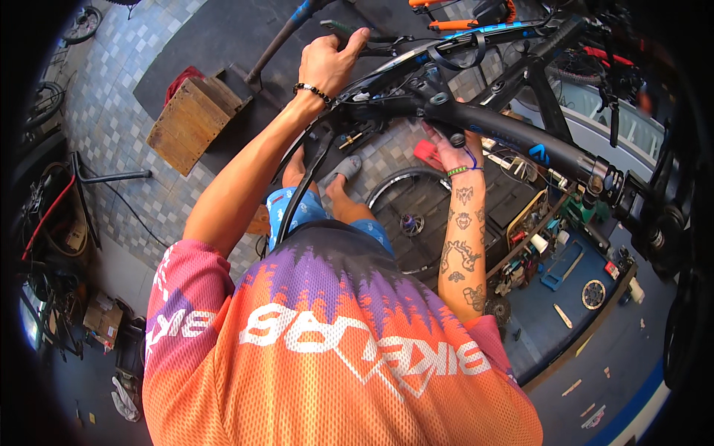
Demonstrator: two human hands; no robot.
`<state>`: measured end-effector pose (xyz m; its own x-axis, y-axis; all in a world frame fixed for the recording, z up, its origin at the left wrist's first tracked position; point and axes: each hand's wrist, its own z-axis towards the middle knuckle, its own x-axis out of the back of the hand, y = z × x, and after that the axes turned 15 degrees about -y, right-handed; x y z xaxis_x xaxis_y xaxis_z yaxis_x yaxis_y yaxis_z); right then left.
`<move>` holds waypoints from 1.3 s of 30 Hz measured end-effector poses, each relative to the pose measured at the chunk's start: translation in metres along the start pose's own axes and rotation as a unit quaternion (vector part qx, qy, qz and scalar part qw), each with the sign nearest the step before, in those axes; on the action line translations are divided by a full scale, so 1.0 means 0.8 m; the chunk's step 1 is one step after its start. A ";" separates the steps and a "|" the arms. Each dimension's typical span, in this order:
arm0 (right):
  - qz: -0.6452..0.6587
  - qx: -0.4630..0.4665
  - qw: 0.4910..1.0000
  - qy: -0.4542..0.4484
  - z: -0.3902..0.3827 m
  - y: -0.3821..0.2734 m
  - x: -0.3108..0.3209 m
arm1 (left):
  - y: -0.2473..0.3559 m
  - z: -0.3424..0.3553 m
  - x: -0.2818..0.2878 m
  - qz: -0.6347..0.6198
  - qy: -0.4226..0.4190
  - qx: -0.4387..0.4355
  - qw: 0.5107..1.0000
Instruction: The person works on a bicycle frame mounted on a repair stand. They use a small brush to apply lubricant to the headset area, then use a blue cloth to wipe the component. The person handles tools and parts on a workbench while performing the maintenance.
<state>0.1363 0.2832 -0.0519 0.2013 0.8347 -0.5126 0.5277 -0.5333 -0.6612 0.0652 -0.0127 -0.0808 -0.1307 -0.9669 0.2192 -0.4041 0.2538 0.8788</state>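
A black bicycle frame (491, 123) with blue marks spans the upper right, held up before me. My left hand (331, 65) is closed at its rear end, thumb on top; a dark greenish piece (336, 28) shows just past the fingers, and I cannot make out what they grip. Below the frame's tube, my right hand (462, 154) reaches up, its fingers partly hidden behind the tube. Against its palm side is a red piece that looks like a cloth (428, 153). A thin purple cord hangs at that wrist.
A bicycle wheel (407, 223) lies below the frame. To the right stands a blue workbench (543, 327) with a hacksaw (563, 266), a brake disc (593, 294) and several tools. A wooden box (195, 123) sits on the left, near a stand's bar (279, 46). An orange bike part (454, 25) is behind.
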 end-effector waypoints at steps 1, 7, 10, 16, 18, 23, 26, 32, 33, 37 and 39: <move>-0.034 0.046 0.998 -0.010 0.001 0.005 0.009 | 0.004 -0.002 0.003 -0.001 -0.021 0.033 0.999; -0.082 0.101 0.991 -0.014 -0.004 0.012 0.001 | -0.001 -0.007 -0.003 -0.024 -0.014 0.014 1.000; -0.029 0.013 0.999 0.003 -0.008 -0.001 -0.029 | 0.003 -0.011 -0.007 -0.058 -0.066 0.029 0.996; -0.027 -0.029 0.997 0.060 0.002 -0.003 -0.025 | 0.035 -0.027 -0.025 -0.116 -0.156 0.009 0.981; -0.049 -0.028 0.997 0.055 0.006 -0.002 -0.023 | 0.042 -0.026 -0.027 -0.129 -0.194 0.021 0.972; 0.034 0.035 0.993 -0.107 0.015 0.007 0.016 | 0.045 -0.026 -0.030 -0.151 -0.218 0.046 0.963; 0.019 0.015 0.999 -0.048 0.006 0.003 0.005 | 0.049 -0.029 -0.033 -0.169 -0.249 0.054 0.952; 0.058 0.023 0.994 -0.091 0.005 0.004 -0.001 | 0.041 -0.016 -0.052 -0.171 -0.254 -0.004 0.952; 0.057 0.028 0.992 -0.111 0.006 0.005 0.001 | 0.043 -0.018 -0.051 -0.159 -0.248 0.003 0.955; 0.049 0.043 0.995 -0.072 0.011 0.012 0.008 | 0.041 -0.013 -0.051 -0.160 -0.224 0.043 0.960; 0.044 0.045 0.996 -0.066 0.010 0.011 0.006 | 0.039 -0.015 -0.048 -0.174 -0.235 0.046 0.955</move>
<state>0.1352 0.2810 -0.0647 0.1298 0.7619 -0.6346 0.4357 -0.6187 -0.6537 0.0680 0.0318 -0.0565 -0.3574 -0.8797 -0.3136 -0.5723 -0.0591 0.8179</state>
